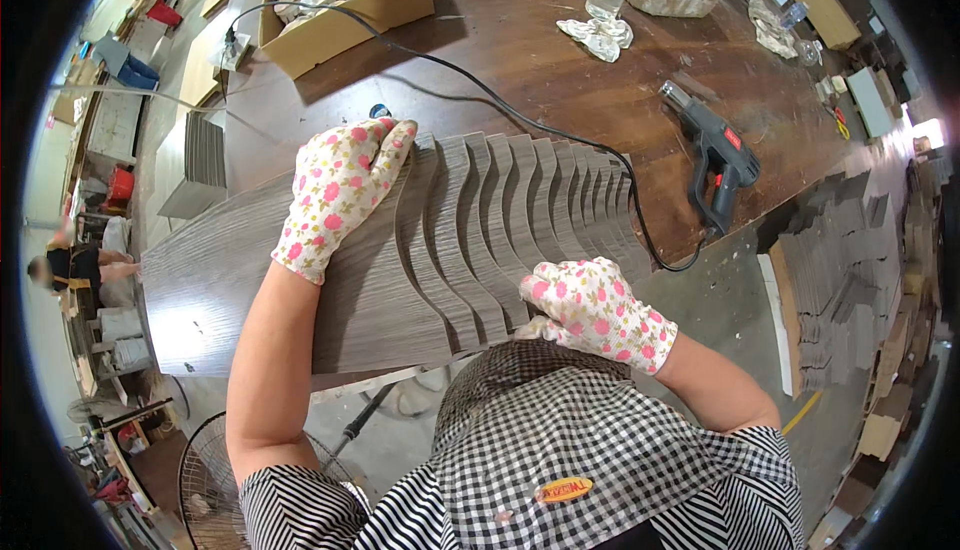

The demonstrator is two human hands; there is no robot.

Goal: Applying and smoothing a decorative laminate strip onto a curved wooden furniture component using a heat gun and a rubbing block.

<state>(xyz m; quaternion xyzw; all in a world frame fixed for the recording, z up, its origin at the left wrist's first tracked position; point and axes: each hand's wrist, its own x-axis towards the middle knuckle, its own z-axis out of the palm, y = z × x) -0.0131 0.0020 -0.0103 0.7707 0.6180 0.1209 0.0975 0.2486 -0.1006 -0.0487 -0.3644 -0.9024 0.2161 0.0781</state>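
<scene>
Left hand (345, 190) and right hand (605, 315) pinch opposite edges of wavy boards (440, 240), probably stiff, best held there.

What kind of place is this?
Probably a workshop or small factory: overlapping wavy wood-grain panels lie on the brown table, a heat gun rests nearby, and more grey-brown panels are piled at the right.

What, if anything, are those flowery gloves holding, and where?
The right hand seems to pinch the near edge of the wavy grey boards; the left hand is at their far edge, grip hidden.
</scene>
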